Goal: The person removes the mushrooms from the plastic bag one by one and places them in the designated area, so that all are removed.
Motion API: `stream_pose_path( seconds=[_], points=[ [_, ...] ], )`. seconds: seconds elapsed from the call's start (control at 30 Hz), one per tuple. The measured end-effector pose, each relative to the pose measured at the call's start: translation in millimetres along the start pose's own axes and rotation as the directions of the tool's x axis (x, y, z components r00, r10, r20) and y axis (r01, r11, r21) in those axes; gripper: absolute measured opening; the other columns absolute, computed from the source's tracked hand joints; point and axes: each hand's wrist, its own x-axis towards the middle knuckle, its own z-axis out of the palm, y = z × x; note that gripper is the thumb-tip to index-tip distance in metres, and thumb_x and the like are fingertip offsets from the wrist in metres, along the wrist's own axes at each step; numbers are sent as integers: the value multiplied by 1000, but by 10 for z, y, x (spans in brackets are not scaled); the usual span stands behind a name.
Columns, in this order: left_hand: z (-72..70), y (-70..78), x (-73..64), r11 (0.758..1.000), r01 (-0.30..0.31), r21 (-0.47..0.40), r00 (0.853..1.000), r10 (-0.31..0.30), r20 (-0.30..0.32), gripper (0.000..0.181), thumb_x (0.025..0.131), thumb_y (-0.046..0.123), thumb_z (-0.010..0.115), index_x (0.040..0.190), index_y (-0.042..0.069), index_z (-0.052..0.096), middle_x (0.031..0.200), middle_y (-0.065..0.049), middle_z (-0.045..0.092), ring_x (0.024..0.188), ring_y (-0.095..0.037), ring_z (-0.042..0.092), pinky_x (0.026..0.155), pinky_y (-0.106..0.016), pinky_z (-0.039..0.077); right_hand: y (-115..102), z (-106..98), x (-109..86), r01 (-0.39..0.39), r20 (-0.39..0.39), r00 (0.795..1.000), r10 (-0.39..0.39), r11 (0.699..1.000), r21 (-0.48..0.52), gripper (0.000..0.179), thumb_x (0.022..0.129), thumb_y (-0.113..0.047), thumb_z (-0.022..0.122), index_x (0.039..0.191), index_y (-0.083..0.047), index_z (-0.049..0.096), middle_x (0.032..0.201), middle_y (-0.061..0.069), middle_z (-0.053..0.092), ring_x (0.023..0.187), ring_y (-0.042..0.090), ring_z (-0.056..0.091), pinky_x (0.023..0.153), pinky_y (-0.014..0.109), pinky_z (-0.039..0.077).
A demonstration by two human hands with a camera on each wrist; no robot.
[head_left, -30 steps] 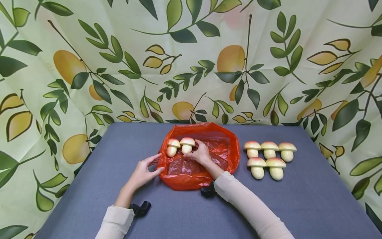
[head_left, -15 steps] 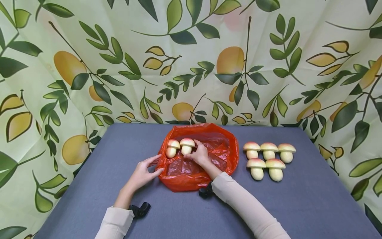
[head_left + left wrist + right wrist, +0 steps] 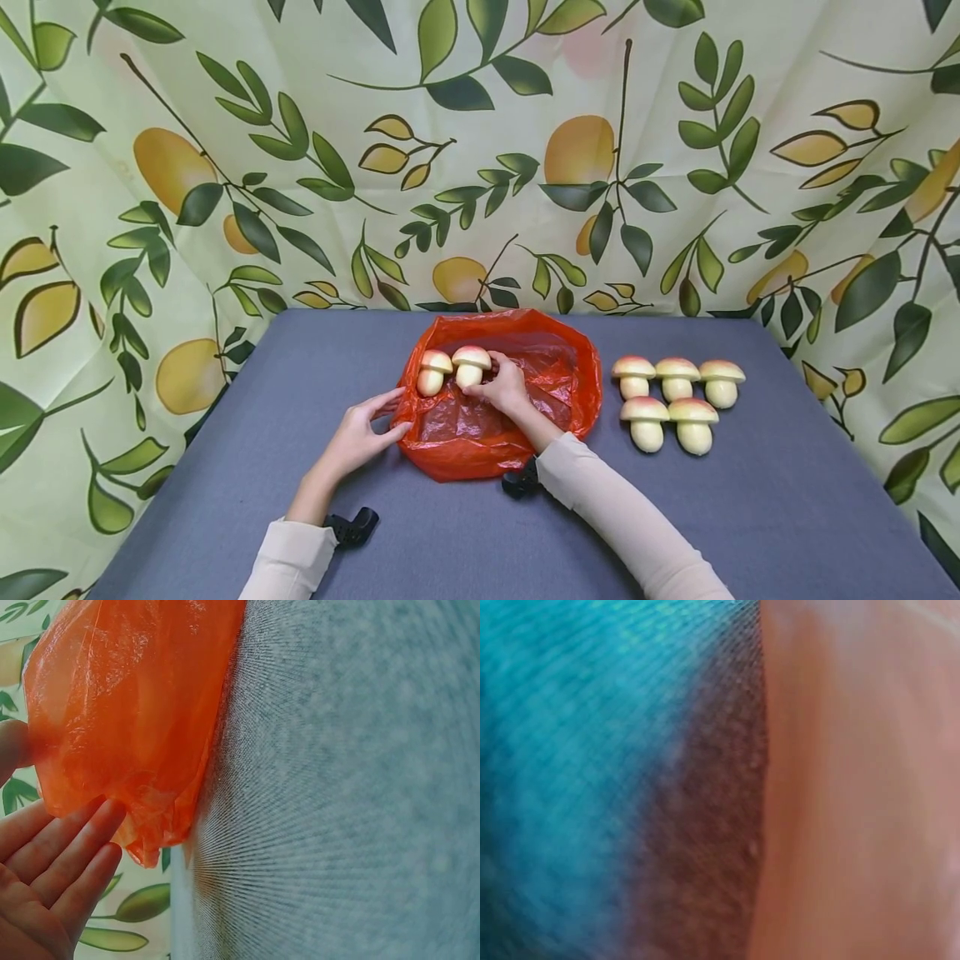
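Observation:
A red plastic bag [image 3: 480,460] lies with its mouth spread wide at the back middle of the table. Inside, toward its left side, are two toy mushrooms with reddish-topped cream caps. My right hand [image 3: 507,388] reaches into the bag and pinches the right-hand mushroom [image 3: 470,367] between thumb and fingers. The other mushroom [image 3: 432,373] stands just left of it. My left hand [image 3: 358,433] touches the bag's left side, its fingers [image 3: 79,851] fairly straight against the plastic in the left wrist view. The right wrist view is blurred and does not show the right hand.
Several more toy mushrooms [image 3: 677,379] lie in two rows on the grey-blue tabletop [image 3: 787,500], right of the bag. A leaf-and-fruit patterned cloth [image 3: 480,125] hangs behind the table and along its sides.

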Motion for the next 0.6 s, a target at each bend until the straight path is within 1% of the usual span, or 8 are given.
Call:
stream_pose_path(
  seconds=[0.2, 0.27, 0.43, 0.6],
  points=[
    [-13, -13, 4, 1000, -3, 1, 1000, 3, -8, 52, 81, 7, 75, 128, -6, 57, 114, -24, 69, 104, -37, 68, 92, -47, 57, -11, -33, -19, -8, 11, 1000, 7, 999, 41, 71, 69, -12, 86, 130, 3, 53, 124, 22, 65, 111, 34, 64, 97, 44, 56],
    [-19, -14, 6, 1000, -6, 2, 1000, 6, -13, 52, 81, 7, 75, 128, -6, 57, 115, -24, 69, 104, -37, 68, 92, -48, 57, -26, -51, -32, 0, 14, 1000, -1, 999, 40, 71, 69, -12, 86, 129, 4, 53, 122, 23, 65, 110, 35, 65, 96, 44, 57],
    [-27, -13, 9, 1000, -11, 5, 1000, 11, -14, 52, 81, 7, 75, 128, -6, 57, 115, -25, 68, 103, -38, 68, 91, -48, 57, -66, -100, -70, -4, 38, 999, 2, 999, 39, 73, 67, -10, 87, 130, 5, 53, 123, 24, 64, 112, 36, 64, 98, 44, 56],
    [-14, -6, 7, 1000, -8, 7, 1000, 8, -10, 53, 81, 5, 75, 129, -7, 56, 116, -26, 68, 104, -38, 68, 92, -48, 57, -75, -139, -101, -23, 66, 998, 18, 997, 77, 74, 69, -9, 86, 132, 6, 51, 125, 24, 62, 114, 37, 63, 99, 44, 55]
  ],
)
